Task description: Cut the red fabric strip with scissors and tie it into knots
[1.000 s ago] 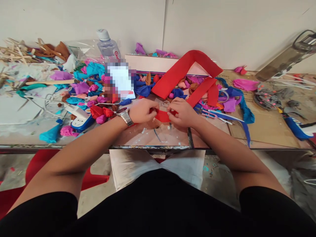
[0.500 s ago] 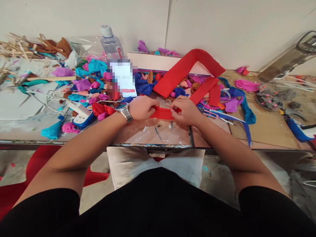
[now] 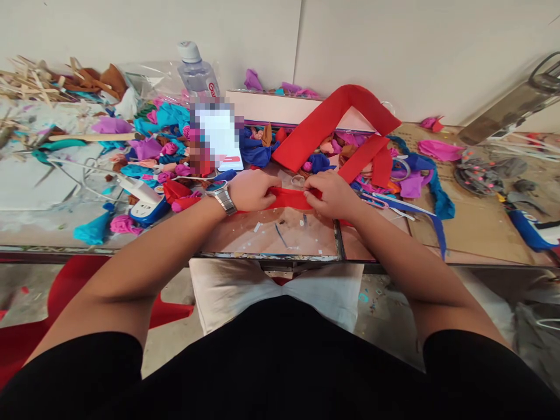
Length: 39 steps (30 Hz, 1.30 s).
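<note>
A red strip, fabric or crepe paper (image 3: 289, 199), is stretched level between my two hands just above the table. My left hand (image 3: 250, 191), with a metal watch (image 3: 223, 197) on its wrist, is closed on the strip's left part. The fingers of my right hand (image 3: 329, 195) pinch its upper edge farther right. Just beyond the strip lies a small clear ring, perhaps a tape roll (image 3: 298, 180). Behind that, a long folded red band (image 3: 315, 125) rests on the pile of coloured scraps. Scissors with pink handles (image 3: 375, 200) lie right of my right hand.
Coloured crumpled pieces cover the back of the table, around a phone (image 3: 221, 140) and a bottle (image 3: 196, 73). A power strip (image 3: 149, 204) with cables lies left. Cardboard (image 3: 476, 216), a grey bundle (image 3: 479, 172) and a blue-white tool (image 3: 531, 227) are at right. The table's edge (image 3: 271, 256) runs before me.
Both hands keep their hold on the red strip with only slight finger shifts. More of the strip's face shows flat between them now. Other things stay in place.
</note>
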Each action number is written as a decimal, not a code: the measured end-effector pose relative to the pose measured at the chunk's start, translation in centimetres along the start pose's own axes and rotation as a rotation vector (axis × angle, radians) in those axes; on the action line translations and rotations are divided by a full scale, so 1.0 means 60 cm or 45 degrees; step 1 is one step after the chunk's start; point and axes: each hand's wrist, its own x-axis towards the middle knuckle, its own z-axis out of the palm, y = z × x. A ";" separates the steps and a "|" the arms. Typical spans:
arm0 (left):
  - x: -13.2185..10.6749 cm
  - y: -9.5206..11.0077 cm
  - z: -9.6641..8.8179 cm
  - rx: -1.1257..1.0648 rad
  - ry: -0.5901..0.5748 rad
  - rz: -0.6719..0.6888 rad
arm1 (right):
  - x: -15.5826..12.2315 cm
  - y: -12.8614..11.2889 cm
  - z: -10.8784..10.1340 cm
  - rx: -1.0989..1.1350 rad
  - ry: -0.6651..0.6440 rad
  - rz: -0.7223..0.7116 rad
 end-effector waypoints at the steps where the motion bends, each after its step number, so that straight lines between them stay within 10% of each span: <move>1: 0.001 -0.002 0.002 0.016 0.000 -0.004 | 0.000 -0.001 0.000 -0.004 0.002 0.001; 19: 0.003 -0.005 0.009 -0.086 0.070 0.132 | 0.001 -0.010 0.002 0.060 -0.070 -0.053; 39: 0.006 -0.022 0.006 -0.023 0.090 -0.261 | 0.003 -0.003 -0.007 -0.027 0.104 0.257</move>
